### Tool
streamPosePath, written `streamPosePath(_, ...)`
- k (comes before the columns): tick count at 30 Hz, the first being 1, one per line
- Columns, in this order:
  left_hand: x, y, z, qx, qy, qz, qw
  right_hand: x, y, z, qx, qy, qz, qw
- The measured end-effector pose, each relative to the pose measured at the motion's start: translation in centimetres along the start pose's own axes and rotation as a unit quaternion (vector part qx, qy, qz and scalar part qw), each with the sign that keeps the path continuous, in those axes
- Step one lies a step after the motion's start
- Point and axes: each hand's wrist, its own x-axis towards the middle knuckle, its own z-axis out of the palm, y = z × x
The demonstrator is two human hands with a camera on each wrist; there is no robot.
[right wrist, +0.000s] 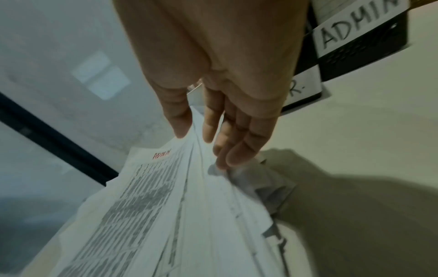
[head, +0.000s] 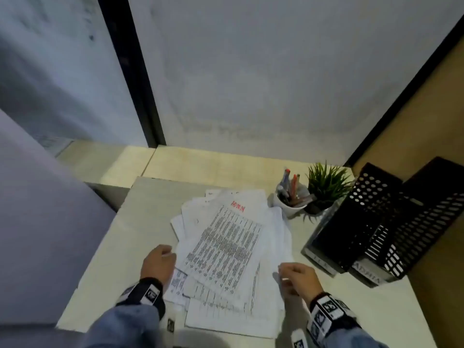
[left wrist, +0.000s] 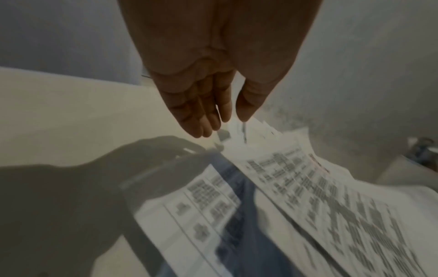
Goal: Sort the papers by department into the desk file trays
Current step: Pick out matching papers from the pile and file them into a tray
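Left hand (head: 158, 259) is held loose-fingered at nine o'clock of the paper pile (head: 226, 247); its three-o'clock edge is pinched by the right hand (head: 298, 275), nearer the two-o'clock ADMIN tray (head: 426, 222).

Bare left hand (head: 158, 262): palm down, fingers relaxed, nearly straight. Bare right hand (head: 300, 280): palm down, fingers loosely extended, grip unclear.

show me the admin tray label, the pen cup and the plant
admin tray label (right wrist: 350, 30): right wrist view, on the handwritten letters.
pen cup (head: 288, 210): head view, on its white outer wall.
plant (head: 326, 183): head view, on the green leaves.
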Motion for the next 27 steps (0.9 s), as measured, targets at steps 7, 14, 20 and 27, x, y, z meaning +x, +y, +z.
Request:
streamPosePath(7, 0.6, 0.7, 3.5, 0.037, -0.039, 0.005, 0.999, 3.3, 1.2, 3.7, -0.009, 0.047, -0.003, 0.999)
streamPosePath(14, 0.7, 0.6, 4.2, 0.05, -0.076, -0.001, 0.996, 4.4, 1.3, 5.2, -0.023, 0.057, 0.005, 0.998)
streamPosePath(20, -0.3, -0.2, 3.8, 0.013, -0.174, 0.057, 0.983, 4.8, 1.0, 4.8, -0.034, 0.077, -0.004, 0.996)
streamPosePath(27, -1.8, 0.1, 3.0, 0.036, -0.259, 0.091, 0.961, 3.5, -1.4, 3.6, 0.02, 0.097, 0.011, 0.995)
